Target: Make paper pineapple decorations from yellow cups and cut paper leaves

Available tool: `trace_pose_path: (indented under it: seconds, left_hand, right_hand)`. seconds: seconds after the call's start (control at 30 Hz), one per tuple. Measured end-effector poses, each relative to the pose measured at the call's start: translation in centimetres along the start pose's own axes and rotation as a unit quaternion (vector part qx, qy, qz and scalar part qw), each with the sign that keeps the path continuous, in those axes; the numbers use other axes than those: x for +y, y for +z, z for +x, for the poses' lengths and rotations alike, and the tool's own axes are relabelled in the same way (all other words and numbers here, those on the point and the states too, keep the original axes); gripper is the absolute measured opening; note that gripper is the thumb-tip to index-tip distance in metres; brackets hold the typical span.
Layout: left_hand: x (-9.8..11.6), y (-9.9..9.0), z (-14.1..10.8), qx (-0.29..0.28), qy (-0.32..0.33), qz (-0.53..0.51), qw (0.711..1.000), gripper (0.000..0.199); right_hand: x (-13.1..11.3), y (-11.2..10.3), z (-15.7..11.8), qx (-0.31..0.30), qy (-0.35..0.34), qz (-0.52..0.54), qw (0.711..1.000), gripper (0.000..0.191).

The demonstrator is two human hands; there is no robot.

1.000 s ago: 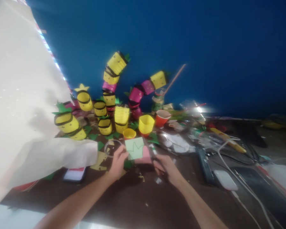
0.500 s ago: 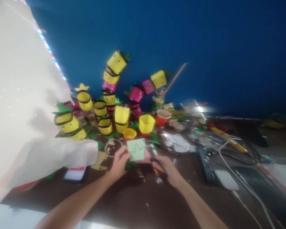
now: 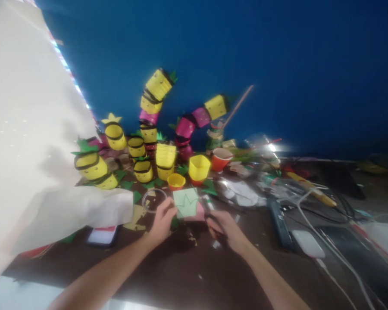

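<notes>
Blue wall [image 3: 294, 64] up behind, dark tabletop [image 3: 181, 275] below, and all eyes go to the middle! Left hand [image 3: 162, 219] pinches the pale green paper [image 3: 185, 203] by its left edge, a zigzag outline drawn across it — and a pink sheet [image 3: 199, 214] peeks out underneath. Right hand [image 3: 229, 230] grips dark-handled scissors [image 3: 217, 224] near the paper's right edge, too blurred to tell whether they touch. Just beyond — a small yellow cup [image 3: 176, 181].
</notes>
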State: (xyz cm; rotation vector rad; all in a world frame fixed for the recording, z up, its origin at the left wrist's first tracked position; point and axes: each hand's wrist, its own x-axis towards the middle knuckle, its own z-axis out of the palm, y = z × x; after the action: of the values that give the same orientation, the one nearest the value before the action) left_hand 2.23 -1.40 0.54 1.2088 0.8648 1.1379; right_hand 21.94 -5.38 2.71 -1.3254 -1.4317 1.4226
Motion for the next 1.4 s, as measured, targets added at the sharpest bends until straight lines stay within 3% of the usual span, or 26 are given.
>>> trace_pose_path:
  seconds: [0.43, 0.97, 1.4]
  left_hand:
    - [-0.20, 0.18, 0.30, 0.091, 0.006, 0.019, 0.996, 0.016]
    - [0.04, 0.06, 0.43, 0.099, 0.021, 0.049, 0.994, 0.017]
    - [-0.62, -0.01, 0.80, 0.130, 0.029, 0.071, 0.989, 0.031]
  right_hand:
    - [-0.34, 0.08, -0.22, -0.001, 0.011, -0.033, 0.999, 0.039]
    - [-0.09, 0.08, -0.09, -0.023, 0.007, -0.002, 1.000, 0.043]
    - [-0.78, 0.06, -0.27, -0.029, 0.007, -0.025, 0.999, 0.039]
